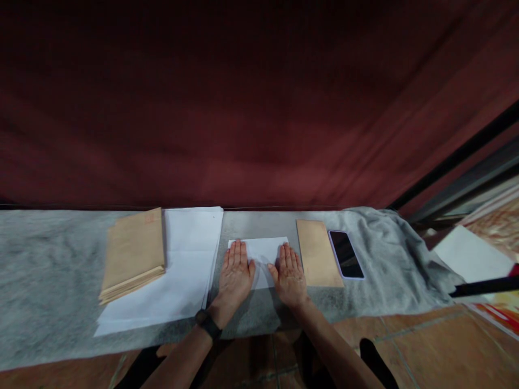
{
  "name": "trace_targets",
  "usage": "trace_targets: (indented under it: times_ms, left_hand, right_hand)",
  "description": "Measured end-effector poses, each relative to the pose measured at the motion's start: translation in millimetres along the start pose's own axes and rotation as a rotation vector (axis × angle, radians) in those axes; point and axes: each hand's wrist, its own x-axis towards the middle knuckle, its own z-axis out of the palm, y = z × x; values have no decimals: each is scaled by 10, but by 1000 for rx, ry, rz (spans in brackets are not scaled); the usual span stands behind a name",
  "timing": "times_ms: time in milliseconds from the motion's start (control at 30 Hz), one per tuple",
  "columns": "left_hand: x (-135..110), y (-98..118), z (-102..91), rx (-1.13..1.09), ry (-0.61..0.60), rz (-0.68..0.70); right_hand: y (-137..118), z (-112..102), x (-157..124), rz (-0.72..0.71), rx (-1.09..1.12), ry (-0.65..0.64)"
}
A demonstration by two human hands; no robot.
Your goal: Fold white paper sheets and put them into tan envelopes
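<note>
I've got the left hand (235, 274) and right hand (290, 276) pressed flat, thumbs spread, pinching nothing, on the white sheet (263, 259), midway between near and far edges of the cloth-covered bench (44, 292). Uneven pressure could skew or crease it; sliding right could bump the brown envelope (320, 256) just beside, then the phone (347, 255). Leftward, the paper stack (188, 270) crowds things. Best room I see: toward the near edge.

Left hand (235, 273) and right hand (290, 275), 2 items, lower centre of frame: laid flat, fingers (237, 253) extended, thumbs (252, 269) angled inward. Forearms (330, 340), bare, slanted inward from bottom edge.
</note>
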Motion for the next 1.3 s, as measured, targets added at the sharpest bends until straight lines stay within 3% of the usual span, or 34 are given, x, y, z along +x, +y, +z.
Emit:
trace_targets:
  times_ms: [333, 567, 833, 1300]
  left_hand:
    - [-48, -33, -18, -62, 60, -44]
    - [17, 217, 28, -82, -59, 170]
    - [167, 227, 2, 12, -166, 207]
    - [181, 57, 12, 8, -92, 64]
  right_hand:
    - [0, -79, -90, 81, 79, 12]
    - [-187, -175, 157, -36, 171, -141]
    - [-259, -38, 354, -108, 178, -189]
    - [-179, 60, 371, -57, 23, -124]
